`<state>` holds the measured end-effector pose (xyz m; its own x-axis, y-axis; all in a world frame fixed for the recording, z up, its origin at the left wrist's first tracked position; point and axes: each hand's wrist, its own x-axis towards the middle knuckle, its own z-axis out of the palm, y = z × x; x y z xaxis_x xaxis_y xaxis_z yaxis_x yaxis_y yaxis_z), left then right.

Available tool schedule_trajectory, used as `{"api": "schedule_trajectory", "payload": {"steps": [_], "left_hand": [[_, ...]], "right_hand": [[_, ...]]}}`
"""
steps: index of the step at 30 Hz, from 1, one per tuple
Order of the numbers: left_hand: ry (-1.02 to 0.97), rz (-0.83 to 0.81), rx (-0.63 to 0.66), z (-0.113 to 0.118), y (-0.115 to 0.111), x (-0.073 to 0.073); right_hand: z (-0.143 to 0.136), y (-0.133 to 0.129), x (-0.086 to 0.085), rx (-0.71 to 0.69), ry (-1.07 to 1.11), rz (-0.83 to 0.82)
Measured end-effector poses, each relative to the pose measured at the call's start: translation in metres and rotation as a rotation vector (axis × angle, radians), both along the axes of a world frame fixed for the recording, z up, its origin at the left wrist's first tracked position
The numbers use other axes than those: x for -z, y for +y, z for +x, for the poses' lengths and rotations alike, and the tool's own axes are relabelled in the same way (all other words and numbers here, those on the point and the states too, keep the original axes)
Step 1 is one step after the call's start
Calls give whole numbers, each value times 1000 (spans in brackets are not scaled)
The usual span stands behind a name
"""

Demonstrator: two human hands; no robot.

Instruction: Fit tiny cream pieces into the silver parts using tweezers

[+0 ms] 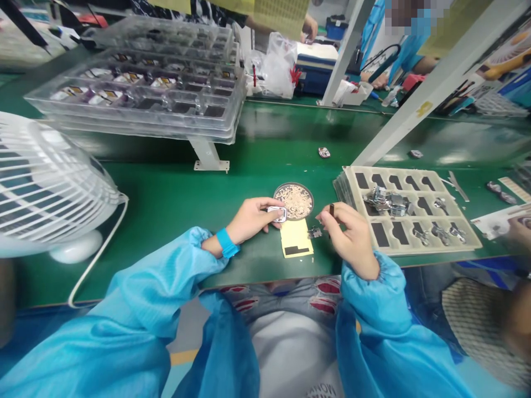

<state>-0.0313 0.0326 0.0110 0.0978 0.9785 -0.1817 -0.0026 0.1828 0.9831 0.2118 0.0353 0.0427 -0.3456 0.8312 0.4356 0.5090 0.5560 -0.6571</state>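
My left hand [254,216] is closed on a small white rounded-square housing [277,214], its thumb resting on the top, beside the rim of a round dish [293,201] filled with pale and dark bits. To the right, my right hand [347,229] is pinched, and a short dark piece [331,209] sticks up between its fingers; the rest of that piece is hidden. A yellow sheet [295,235] with a black strip near its lower edge lies between the hands. At its right edge sits a small metallic part [315,232], close to my right fingertips.
A stacked cream tray [384,243] holds metallic parts on the right. A white fan [53,177] with its cord stands left. Clear plastic trays [141,119] sit on a raised shelf. Loose small housings [324,152] lie farther back. A slanted white post [394,130] rises behind; other people work nearby.
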Motion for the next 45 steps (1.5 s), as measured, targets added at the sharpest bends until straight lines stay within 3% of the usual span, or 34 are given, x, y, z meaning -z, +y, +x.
{"api": "schedule_trajectory", "payload": {"steps": [4,10,15,17,20,24,28,31,45], "left_hand": [[-48,-55,1,1,-1,-4],[-172,-129,-8,0,0,-6],[-159,-105,10,3,-3,-3],[-142,-100,23,3,-3,-2],[-82,-44,42,1,-3,-2],[82,81,83,4,-7,-5],[76,13,242,14,-18,0],[180,52,293,20,-23,9],[316,136,306,19,-25,15]], "right_hand": [[11,-10,8,8,-71,71],[25,-28,21,38,-185,-23],[18,-31,36,91,234,-243],[12,-27,44,38,366,-367],[4,-22,50,-77,432,-411],[0,-21,50,-176,408,-436],[0,-21,50,-156,350,-415],[2,-21,51,-159,341,-414],[5,-21,52,-153,334,-439]]}}
